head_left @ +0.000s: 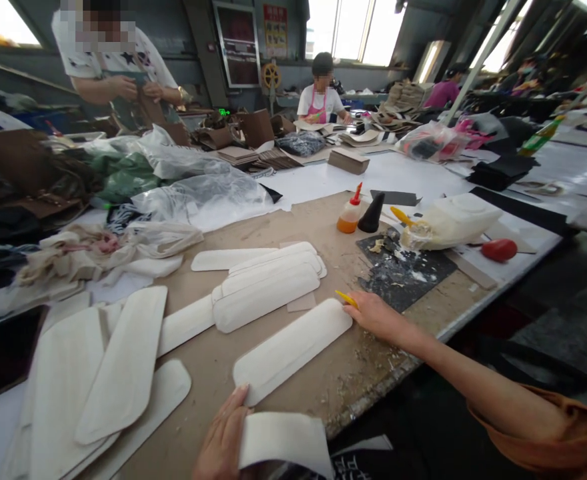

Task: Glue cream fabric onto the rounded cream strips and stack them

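Observation:
A long cream panel (293,350) with rounded ends lies on the brown board in front of me. My left hand (226,433) has its fingertips at the near left corner of this panel. A curved cream piece (283,440) sticks out from beside that hand, over the table's edge; the hand's grip on it is partly hidden. Between the fingers of my right hand (373,317) is a yellow-handled tool (347,299), at the panel's right end; the tool's working end cannot be made out. Behind the panel is an overlapping stack of similar cream panels (268,293).
More long cream panels (118,367) are piled at left, by a dark phone (8,353). A glue bottle (348,217), a black cone (371,213), a smeared dark mat (408,273), a white jug (458,217) with a yellow-handled brush and a red object (499,250) stand right. Co-workers are beyond.

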Action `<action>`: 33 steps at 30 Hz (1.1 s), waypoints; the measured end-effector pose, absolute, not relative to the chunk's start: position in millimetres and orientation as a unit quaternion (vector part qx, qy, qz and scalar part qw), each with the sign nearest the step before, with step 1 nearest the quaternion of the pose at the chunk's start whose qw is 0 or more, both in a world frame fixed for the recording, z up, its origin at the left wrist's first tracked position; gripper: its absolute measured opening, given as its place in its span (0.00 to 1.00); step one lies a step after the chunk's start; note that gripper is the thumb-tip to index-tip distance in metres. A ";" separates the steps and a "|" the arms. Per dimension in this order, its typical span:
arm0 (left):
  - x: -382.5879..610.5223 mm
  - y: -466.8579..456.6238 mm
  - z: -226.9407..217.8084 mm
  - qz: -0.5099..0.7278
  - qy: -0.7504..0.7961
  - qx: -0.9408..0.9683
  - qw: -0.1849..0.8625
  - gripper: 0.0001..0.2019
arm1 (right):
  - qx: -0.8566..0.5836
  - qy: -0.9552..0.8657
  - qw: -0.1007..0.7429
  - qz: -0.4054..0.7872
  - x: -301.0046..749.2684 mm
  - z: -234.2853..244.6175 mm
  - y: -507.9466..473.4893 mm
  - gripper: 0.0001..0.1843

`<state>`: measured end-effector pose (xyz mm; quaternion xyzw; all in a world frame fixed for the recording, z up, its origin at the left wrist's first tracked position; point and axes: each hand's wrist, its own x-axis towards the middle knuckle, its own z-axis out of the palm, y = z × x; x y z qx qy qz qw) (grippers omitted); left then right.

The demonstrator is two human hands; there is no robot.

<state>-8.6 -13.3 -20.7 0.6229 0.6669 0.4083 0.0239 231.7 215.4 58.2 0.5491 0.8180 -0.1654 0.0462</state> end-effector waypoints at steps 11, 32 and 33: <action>-7.4 11.1 32.0 0.713 0.573 -0.009 0.404 0.10 | 0.570 0.704 -0.062 -0.420 238.3 64.6 213.0 0.24; -0.7 2.3 48.8 0.701 0.560 0.053 0.438 0.21 | 0.564 0.627 -0.181 -0.506 254.4 107.8 181.5 0.30; -0.7 1.9 49.8 0.698 0.571 0.055 0.429 0.21 | 0.561 0.629 -0.176 -0.508 254.8 106.2 180.5 0.30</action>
